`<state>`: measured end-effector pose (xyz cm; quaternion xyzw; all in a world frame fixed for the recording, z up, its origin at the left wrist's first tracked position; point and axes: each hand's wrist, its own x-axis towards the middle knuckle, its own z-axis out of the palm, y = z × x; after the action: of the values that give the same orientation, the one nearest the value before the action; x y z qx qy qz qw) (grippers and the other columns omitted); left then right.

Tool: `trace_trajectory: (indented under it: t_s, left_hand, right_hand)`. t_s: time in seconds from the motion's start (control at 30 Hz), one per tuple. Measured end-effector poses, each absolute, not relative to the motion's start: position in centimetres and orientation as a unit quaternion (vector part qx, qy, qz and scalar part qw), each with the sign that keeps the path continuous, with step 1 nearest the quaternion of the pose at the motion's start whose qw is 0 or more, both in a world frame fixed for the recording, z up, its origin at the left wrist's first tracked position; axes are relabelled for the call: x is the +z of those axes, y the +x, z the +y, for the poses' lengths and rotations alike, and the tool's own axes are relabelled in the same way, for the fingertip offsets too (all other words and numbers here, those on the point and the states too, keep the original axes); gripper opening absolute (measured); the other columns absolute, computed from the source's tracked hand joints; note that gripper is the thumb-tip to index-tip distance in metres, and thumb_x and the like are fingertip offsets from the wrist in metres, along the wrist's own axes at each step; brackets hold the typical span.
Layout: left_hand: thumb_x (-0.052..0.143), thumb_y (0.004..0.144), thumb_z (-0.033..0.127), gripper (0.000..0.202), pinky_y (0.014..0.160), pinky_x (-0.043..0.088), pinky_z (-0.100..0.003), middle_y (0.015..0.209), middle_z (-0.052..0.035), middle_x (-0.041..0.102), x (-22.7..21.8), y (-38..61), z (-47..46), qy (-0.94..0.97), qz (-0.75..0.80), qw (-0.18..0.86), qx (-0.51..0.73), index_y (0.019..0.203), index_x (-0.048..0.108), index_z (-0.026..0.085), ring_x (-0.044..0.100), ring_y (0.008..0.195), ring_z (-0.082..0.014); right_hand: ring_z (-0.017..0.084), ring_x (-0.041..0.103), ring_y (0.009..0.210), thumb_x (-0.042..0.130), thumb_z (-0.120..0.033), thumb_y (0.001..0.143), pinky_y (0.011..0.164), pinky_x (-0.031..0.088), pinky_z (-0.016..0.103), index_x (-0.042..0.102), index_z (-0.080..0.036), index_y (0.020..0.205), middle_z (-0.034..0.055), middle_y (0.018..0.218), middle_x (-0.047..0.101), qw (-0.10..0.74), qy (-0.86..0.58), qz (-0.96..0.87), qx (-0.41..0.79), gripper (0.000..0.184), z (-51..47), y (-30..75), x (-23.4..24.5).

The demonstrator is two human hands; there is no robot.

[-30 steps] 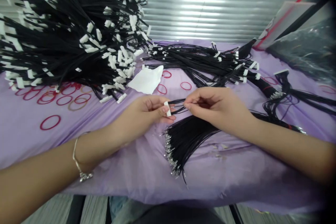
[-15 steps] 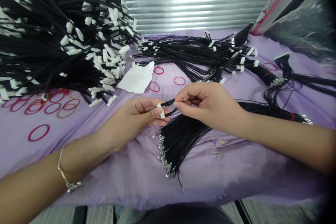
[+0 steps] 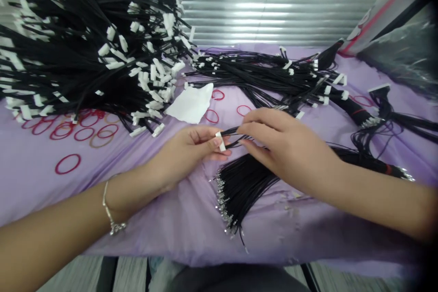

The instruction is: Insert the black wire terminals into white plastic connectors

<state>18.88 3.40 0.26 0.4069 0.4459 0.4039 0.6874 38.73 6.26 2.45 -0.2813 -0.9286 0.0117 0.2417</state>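
Head view: connector (image 3: pixel 221 142), white, at mid-frame, pinched between thumb and fingers of left hand (image 3: pixel 191 148). Black wires (image 3: pixel 230 132) run from its right side toward right hand (image 3: pixel 290 146). Right-hand fingers parted from the thumb, wires passing at the gap; cannot tell whether the fingertips touch them. Bracelet (image 3: pixel 108 210) on left wrist.

Just below the right hand: loose bundle (image 3: pixel 248 182) of black wires, silvery ends fanned toward lower centre, lying on purple-covered tabletop (image 3: pixel 164 232). Large heap (image 3: pixel 85 45) of black cables with white ends fills upper left; red rubber bands (image 3: pixel 68 164) lie below it. Torn white paper (image 3: pixel 190 104) sits between heap and upper-centre cables (image 3: pixel 253 70). Clear plastic bag (image 3: pixel 404 54), upper right.
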Motion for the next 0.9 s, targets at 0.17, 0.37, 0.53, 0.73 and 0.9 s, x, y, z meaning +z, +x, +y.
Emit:
trace_trajectory:
  t_s: [0.17, 0.37, 0.53, 0.73, 0.9]
  left_hand:
    - [0.055, 0.083, 0.009, 0.015, 0.075, 0.053, -0.023, 0.071, -0.0005, 0.062, 3.0, 19.4, 6.6, 0.414, 0.442, 0.683, 0.409, 0.069, 0.062, 0.010, 0.063, 0.067, -0.0082]
    - [0.052, 0.082, 0.005, 0.012, 0.065, 0.052, -0.022, 0.065, 0.0019, 0.056, 3.3, 20.0, 9.4, 0.550, 0.388, 0.651, 0.351, 0.073, 0.058, 0.010, 0.059, 0.060, -0.0075]
    - [0.056, 0.082, 0.010, 0.007, 0.065, 0.046, -0.017, 0.068, 0.0015, 0.058, 1.4, 18.8, 8.9, 0.591, 0.379, 0.625, 0.341, 0.077, 0.061, 0.009, 0.055, 0.065, -0.0065]
    - [0.057, 0.082, 0.013, 0.007, 0.067, 0.049, -0.020, 0.076, -0.0008, 0.065, 1.6, 17.4, 9.2, 0.512, 0.403, 0.669, 0.357, 0.085, 0.062, 0.009, 0.060, 0.065, -0.0072]
    - [0.059, 0.081, 0.015, 0.010, 0.069, 0.049, -0.020, 0.078, -0.0009, 0.065, 0.7, 17.8, 8.2, 0.511, 0.418, 0.663, 0.352, 0.088, 0.062, 0.009, 0.061, 0.068, -0.0077]
  right_hand:
    - [0.020, 0.054, 0.097, 0.055, -0.014, 0.084, 0.087, 0.044, 0.033, 0.061, -0.015, 0.099, 0.0100, 0.105, 0.060, 0.224, -0.249, -0.942, 0.018, 0.016, 5.2, 39.5, 3.7]
    - [0.011, 0.055, 0.090, 0.053, -0.021, 0.087, 0.082, 0.045, 0.023, 0.062, -0.020, 0.095, 0.0026, 0.096, 0.059, 0.025, -0.256, -0.915, 0.310, 0.012, 6.9, 38.1, 2.7]
    - [0.010, 0.053, 0.083, 0.056, -0.017, 0.083, 0.077, 0.043, 0.024, 0.061, -0.018, 0.083, 0.0010, 0.087, 0.057, -0.030, -0.274, -0.878, 0.392, 0.005, 7.9, 37.2, 3.4]
    - [0.013, 0.050, 0.083, 0.046, -0.019, 0.088, 0.078, 0.042, 0.027, 0.053, -0.017, 0.086, 0.0034, 0.091, 0.055, -0.019, -0.275, -0.872, 0.404, 0.008, 8.3, 37.3, 3.1]
    - [0.013, 0.050, 0.070, 0.040, -0.021, 0.091, 0.066, 0.041, 0.027, 0.048, -0.018, 0.085, 0.0014, 0.079, 0.056, 0.057, -0.325, -0.868, 0.370, 0.011, 8.3, 37.8, 2.1]
